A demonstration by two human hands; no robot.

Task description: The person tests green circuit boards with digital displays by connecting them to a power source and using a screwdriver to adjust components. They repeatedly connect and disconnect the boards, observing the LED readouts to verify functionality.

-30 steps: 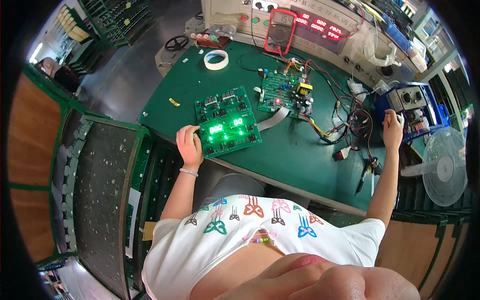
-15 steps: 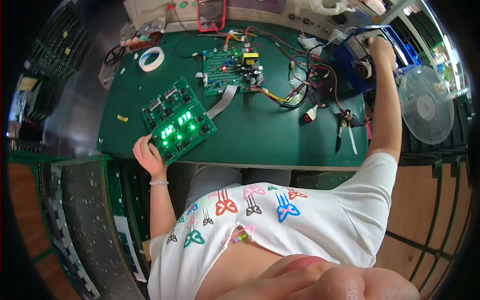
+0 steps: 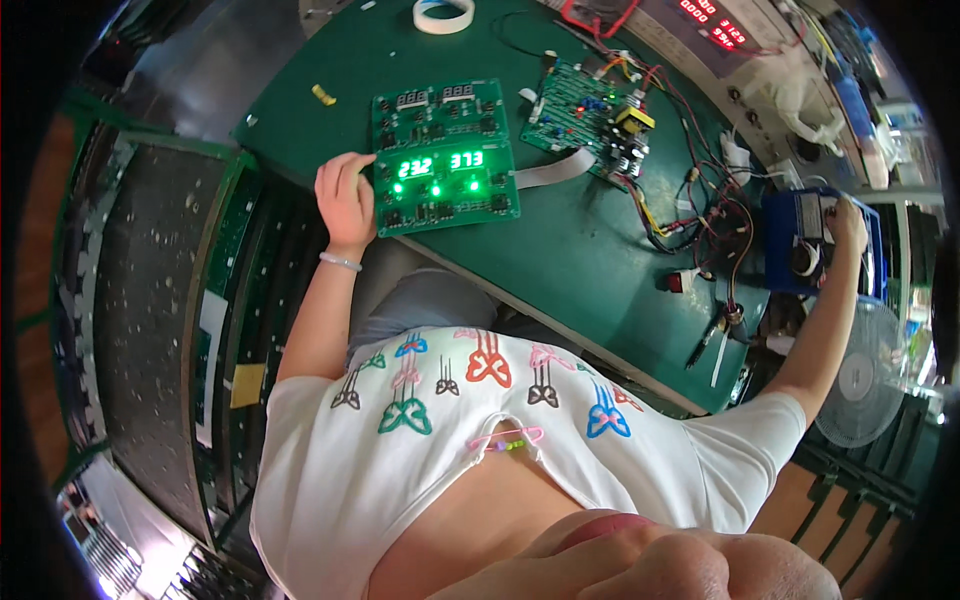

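My left hand (image 3: 345,203) grips the left edge of a green circuit board with lit green number displays (image 3: 437,180). Its fingers are curled at the edge, and the thumb is mostly hidden. A second green board with unlit displays (image 3: 437,110) adjoins the lit one on its far side. A grey ribbon cable (image 3: 558,170) runs from the lit board to a larger populated circuit board (image 3: 590,118) with a yellow transformer and small lit lamps. At the far right my right hand (image 3: 848,225) is closed on a dark knob of a blue box-shaped device (image 3: 872,255); its fingertips are partly hidden.
Tangled wires (image 3: 700,215) spread across the green table (image 3: 520,275). A red-and-white switch (image 3: 683,281), a black pen (image 3: 707,342) and a fan (image 3: 858,372) are at the right. Tape (image 3: 443,18) lies at the back, near a red-rimmed meter (image 3: 598,14). A bench instrument (image 3: 725,40) shows red digits.
The head view has turned, so the table and boards appear rotated and shifted. The bench instrument's red display has come into view. Both hands stay at the same things.
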